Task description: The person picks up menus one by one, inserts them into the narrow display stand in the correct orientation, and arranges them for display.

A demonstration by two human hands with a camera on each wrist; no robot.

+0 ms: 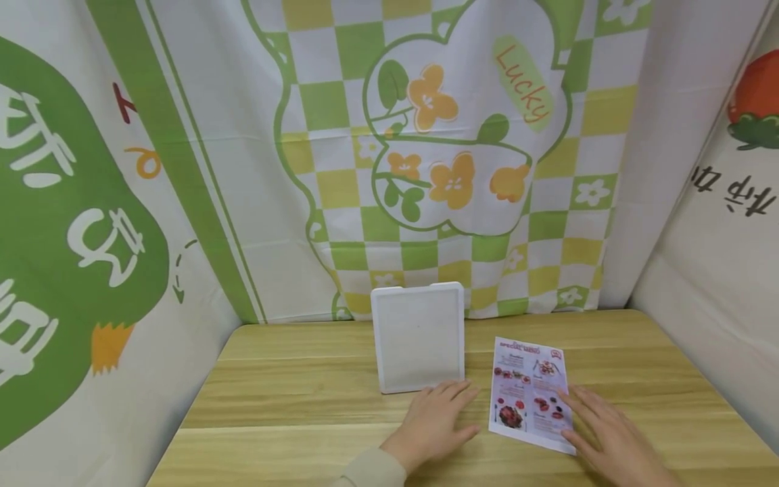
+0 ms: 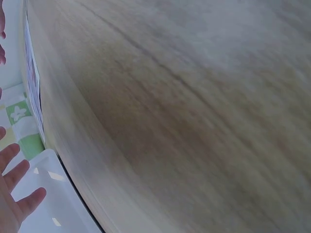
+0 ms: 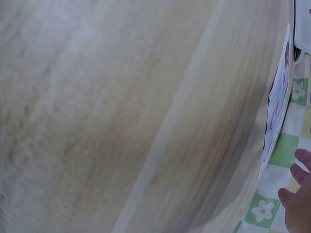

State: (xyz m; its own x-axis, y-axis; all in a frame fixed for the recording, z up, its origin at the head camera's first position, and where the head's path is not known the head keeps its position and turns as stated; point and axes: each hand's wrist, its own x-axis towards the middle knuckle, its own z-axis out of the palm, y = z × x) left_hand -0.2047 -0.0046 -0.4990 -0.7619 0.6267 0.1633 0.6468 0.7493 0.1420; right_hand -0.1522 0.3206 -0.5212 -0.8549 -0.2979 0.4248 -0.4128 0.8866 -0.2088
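Note:
A white rectangular frame [image 1: 418, 341] with a raised rim and two small raised corners on top stands at the table's back middle. My left hand [image 1: 431, 423] is just in front of its lower edge, fingers extended; whether they touch it I cannot tell. In the left wrist view the fingers of that left hand [image 2: 17, 187] are spread before the glossy frame [image 2: 63, 208]. To the right lies a printed menu sheet [image 1: 528, 385] headed "SPECIAL MENU". My right hand [image 1: 615, 439] is at the sheet's right edge, fingers loosely extended, gripping nothing visible.
The wooden table [image 1: 274, 392] reaches back to a green and yellow checked curtain [image 1: 426, 257]. Printed cloth walls close in the left [image 1: 201, 291] and right [image 1: 700, 291] sides.

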